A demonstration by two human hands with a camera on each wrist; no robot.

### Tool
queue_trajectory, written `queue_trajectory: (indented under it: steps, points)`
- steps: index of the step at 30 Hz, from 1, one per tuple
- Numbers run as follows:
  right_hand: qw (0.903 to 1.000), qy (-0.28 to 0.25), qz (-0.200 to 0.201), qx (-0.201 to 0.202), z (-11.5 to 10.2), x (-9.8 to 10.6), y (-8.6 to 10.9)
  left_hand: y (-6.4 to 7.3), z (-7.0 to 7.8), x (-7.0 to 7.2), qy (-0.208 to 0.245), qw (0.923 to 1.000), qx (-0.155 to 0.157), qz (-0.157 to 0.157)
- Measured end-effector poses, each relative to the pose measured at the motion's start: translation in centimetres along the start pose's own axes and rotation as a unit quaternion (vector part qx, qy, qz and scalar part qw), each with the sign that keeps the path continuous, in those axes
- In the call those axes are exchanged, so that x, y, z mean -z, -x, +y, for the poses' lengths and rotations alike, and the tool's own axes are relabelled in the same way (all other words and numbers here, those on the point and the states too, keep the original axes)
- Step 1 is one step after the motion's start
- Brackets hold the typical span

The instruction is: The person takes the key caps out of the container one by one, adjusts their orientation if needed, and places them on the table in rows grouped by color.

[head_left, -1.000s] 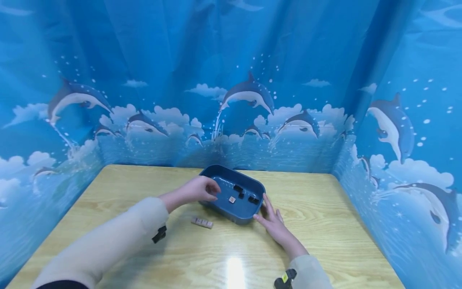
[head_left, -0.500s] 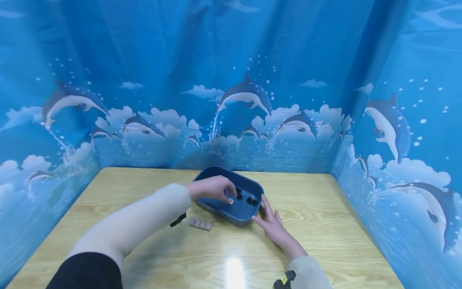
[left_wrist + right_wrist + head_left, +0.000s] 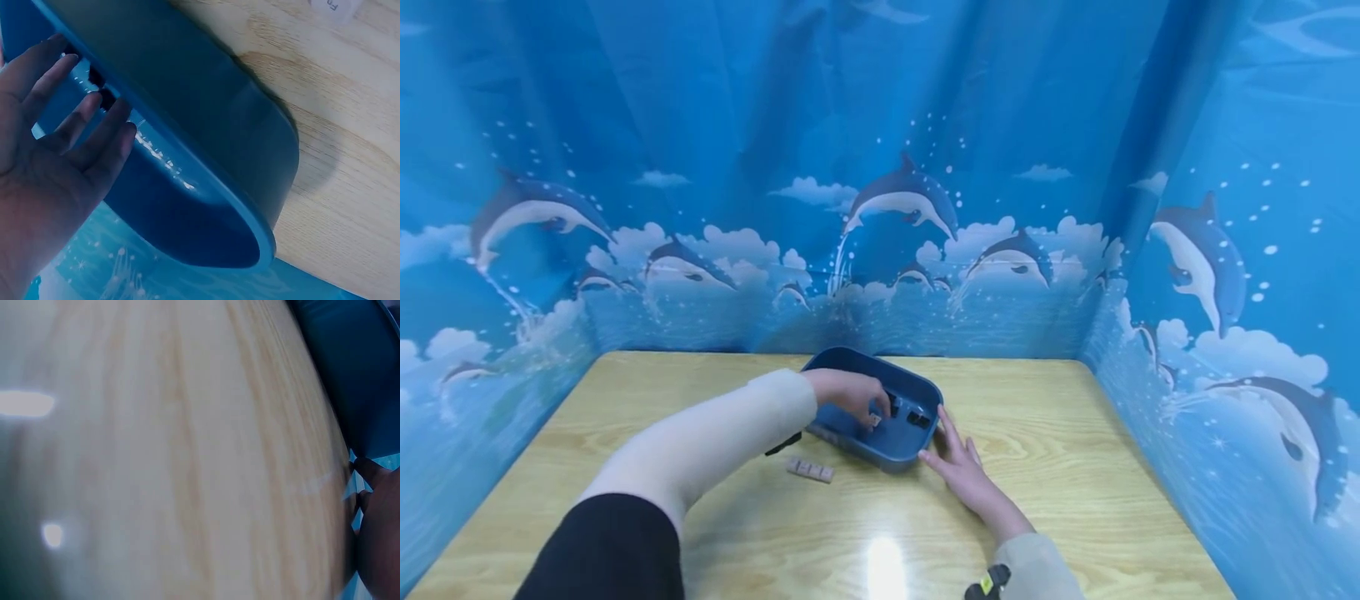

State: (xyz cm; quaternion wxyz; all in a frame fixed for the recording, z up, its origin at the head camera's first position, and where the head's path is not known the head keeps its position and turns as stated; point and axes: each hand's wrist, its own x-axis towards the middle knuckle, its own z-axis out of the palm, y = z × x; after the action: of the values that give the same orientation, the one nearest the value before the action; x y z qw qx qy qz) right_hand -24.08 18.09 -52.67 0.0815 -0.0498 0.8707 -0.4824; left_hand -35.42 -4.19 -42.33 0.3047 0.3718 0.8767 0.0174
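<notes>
Inside the dark blue plastic bin (image 3: 886, 457), my left hand (image 3: 852, 395) reaches down with thumb and fingertips around a small pale square tile (image 3: 876, 420), which bears a dark mark. The left wrist view shows the left hand (image 3: 59, 144) over the bin's rim, fingers bent, its tile hidden there. My right hand (image 3: 964, 471) rests with spread fingers against the bin's right end. A short row of pinkish-beige tiles (image 3: 810, 470) lies on the table just in front of the bin. Small black pieces (image 3: 919, 418) sit on the bin floor.
The bin stands near the back of a light wood table (image 3: 1037, 433). A blue dolphin-print curtain (image 3: 850, 125) encloses the table's back and sides. One pale tile with printed letters (image 3: 336, 7) shows at the top of the left wrist view.
My left hand has moved right and down into the bin, and its fingers now close around the pale tile. The right hand stays on the bin's end.
</notes>
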Motion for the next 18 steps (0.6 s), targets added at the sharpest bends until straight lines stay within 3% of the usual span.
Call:
queue_trajectory:
  steps: [8, 18]
  points:
    - [0.9999, 0.004, 0.009, 0.003, 0.1, 0.0, 0.1, -1.7, 0.2, -0.6, -0.018, 0.9993, 0.016, -0.028]
    - [0.9999, 0.007, 0.007, 0.01, 0.3, 0.1, -0.1, -2.7, 0.9, -1.0, -0.037, 0.999, 0.011, -0.02]
